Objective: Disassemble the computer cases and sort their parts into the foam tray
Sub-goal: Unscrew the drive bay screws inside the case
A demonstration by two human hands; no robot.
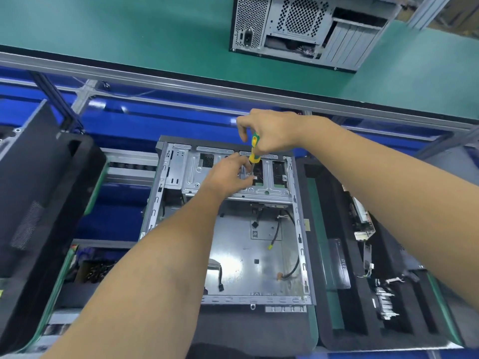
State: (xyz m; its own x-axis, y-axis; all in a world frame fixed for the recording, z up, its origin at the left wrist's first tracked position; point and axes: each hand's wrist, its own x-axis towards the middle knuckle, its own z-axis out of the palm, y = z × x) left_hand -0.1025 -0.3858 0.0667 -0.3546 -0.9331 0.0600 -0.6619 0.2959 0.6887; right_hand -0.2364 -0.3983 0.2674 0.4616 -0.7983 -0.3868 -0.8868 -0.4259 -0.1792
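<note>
A long green conveyor belt runs across the top, with wide bare green on its left side. A grey metal rail marks its near edge. On the belt, far right, stands a second computer case with its holey back facing us.

Below the rail lies the open computer case, flat on its side in the middle. Its metal walls make a box shape, and the big shiny floor inside is mostly bare, with a few black cables lying near the right wall. A grey drive cage crosses the far end of the case.

Just to the right sits the black foam tray, almost touching the case wall. A circuit board and small wired parts lie in its slots. On the left, a black side panel leans up, with a gap of blue between it and the case.

Both bare arms reach in from the bottom, over the case.

The right hand is curled around the top of a yellow and green screwdriver, holding it upright over the drive cage. The left hand is just below, fingers bent and pinching near the screwdriver's metal tip, resting on the cage. I cannot tell if it holds a tiny screw or just the tip.
</note>
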